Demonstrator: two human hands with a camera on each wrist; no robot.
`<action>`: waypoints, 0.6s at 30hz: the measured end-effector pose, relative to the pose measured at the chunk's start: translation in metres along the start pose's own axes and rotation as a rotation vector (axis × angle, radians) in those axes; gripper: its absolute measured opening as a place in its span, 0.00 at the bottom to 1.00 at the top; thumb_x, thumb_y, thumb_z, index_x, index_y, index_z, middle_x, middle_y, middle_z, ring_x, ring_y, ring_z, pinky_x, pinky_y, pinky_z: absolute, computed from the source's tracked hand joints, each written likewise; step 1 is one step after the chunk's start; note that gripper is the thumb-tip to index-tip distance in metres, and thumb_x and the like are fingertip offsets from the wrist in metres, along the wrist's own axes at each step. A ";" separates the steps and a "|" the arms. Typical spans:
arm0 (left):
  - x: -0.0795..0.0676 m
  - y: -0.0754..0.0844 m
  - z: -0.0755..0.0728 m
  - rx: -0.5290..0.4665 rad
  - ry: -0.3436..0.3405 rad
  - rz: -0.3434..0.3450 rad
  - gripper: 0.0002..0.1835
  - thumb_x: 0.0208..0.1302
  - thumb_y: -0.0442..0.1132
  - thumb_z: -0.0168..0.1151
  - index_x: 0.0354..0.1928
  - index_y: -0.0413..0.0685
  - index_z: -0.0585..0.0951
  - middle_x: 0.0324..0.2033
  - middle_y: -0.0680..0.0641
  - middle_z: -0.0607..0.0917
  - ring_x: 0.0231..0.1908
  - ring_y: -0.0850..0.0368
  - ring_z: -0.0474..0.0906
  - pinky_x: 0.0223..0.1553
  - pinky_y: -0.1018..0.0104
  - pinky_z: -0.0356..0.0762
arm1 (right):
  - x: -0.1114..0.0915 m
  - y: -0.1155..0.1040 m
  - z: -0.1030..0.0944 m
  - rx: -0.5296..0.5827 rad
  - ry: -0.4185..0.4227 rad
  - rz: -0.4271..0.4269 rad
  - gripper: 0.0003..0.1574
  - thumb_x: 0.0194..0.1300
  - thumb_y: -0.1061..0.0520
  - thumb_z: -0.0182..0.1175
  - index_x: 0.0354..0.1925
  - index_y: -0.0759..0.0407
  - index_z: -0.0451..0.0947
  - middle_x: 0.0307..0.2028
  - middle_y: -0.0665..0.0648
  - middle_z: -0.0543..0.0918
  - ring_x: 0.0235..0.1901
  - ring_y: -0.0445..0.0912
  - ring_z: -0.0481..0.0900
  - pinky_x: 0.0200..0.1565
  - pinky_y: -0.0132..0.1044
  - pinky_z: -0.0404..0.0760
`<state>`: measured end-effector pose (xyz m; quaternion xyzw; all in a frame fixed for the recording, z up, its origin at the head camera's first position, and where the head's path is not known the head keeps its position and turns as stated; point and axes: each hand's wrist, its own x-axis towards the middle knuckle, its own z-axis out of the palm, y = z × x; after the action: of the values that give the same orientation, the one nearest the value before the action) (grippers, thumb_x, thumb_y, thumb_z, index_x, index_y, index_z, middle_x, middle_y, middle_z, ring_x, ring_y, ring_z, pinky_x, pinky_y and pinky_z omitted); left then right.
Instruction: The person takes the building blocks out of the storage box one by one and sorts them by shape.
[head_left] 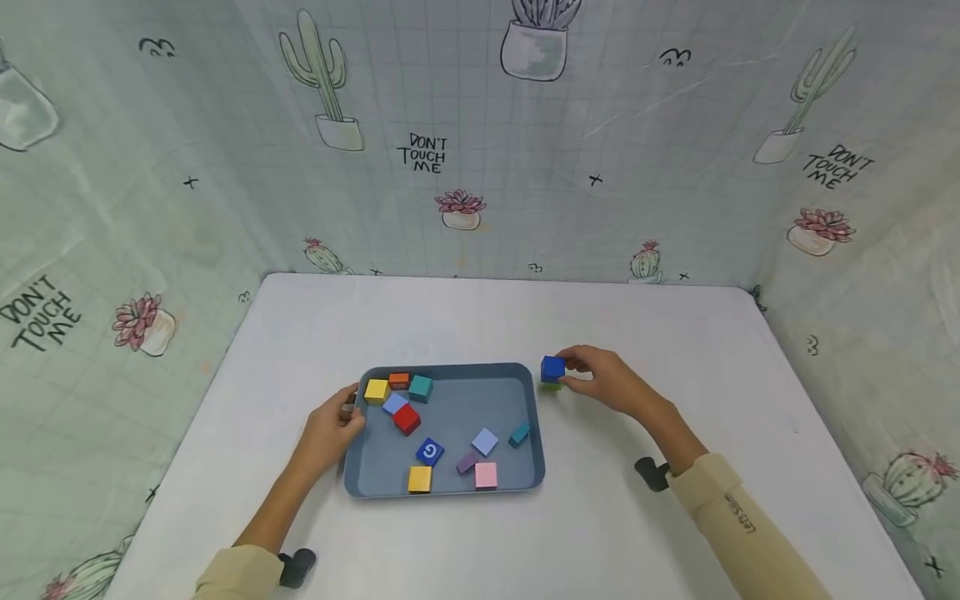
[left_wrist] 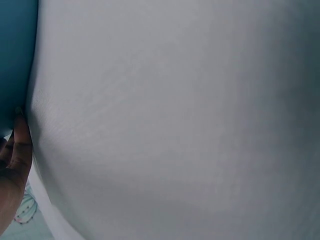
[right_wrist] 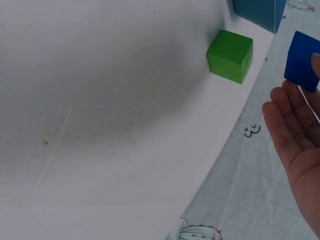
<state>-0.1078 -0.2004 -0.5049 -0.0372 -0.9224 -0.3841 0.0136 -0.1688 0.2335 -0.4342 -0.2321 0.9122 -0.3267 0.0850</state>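
Note:
My right hand (head_left: 603,379) pinches a dark blue cube (head_left: 553,368) between thumb and fingers, just off the tray's right side. In the right wrist view, that blue cube (right_wrist: 302,60) is up off the table, apart from a green cube (right_wrist: 230,56) standing there. The head view shows only a sliver of the green cube (head_left: 552,387) below the blue one. At its left side, my left hand (head_left: 330,427) holds the blue-grey tray (head_left: 465,396) by the rim. The left wrist view has my fingers (left_wrist: 22,137) against the tray's wall (left_wrist: 17,60).
Several coloured blocks lie in the tray, among them a red cube (head_left: 407,419), a teal cube (head_left: 421,388), a pink cube (head_left: 486,476) and a yellow cube (head_left: 420,479). The white table (head_left: 637,517) meets a cactus-patterned cloth (head_left: 480,108) at its back and sides.

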 end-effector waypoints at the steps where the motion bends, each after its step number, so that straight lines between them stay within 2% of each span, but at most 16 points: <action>1: -0.001 -0.001 0.000 -0.005 0.005 0.002 0.27 0.60 0.31 0.55 0.62 0.30 0.67 0.48 0.32 0.79 0.37 0.48 0.80 0.34 0.58 0.80 | -0.001 0.000 0.001 0.001 0.002 -0.001 0.24 0.62 0.57 0.62 0.55 0.66 0.73 0.46 0.60 0.80 0.47 0.54 0.77 0.50 0.48 0.76; 8: 0.002 0.001 -0.001 -0.014 0.001 0.007 0.28 0.60 0.32 0.55 0.63 0.31 0.66 0.49 0.32 0.78 0.38 0.47 0.80 0.35 0.57 0.81 | -0.004 0.003 -0.006 -0.007 0.021 0.029 0.24 0.62 0.58 0.62 0.55 0.66 0.73 0.47 0.61 0.79 0.47 0.54 0.77 0.51 0.49 0.75; 18: 0.003 0.000 -0.001 -0.006 -0.011 0.004 0.28 0.61 0.33 0.54 0.63 0.31 0.66 0.49 0.32 0.78 0.37 0.47 0.80 0.34 0.57 0.80 | -0.005 0.011 -0.007 -0.027 -0.003 0.091 0.26 0.62 0.58 0.62 0.56 0.66 0.72 0.49 0.62 0.79 0.49 0.55 0.76 0.52 0.49 0.75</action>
<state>-0.1105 -0.2011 -0.5044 -0.0414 -0.9212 -0.3867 0.0092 -0.1710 0.2475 -0.4358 -0.1922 0.9260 -0.3098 0.0980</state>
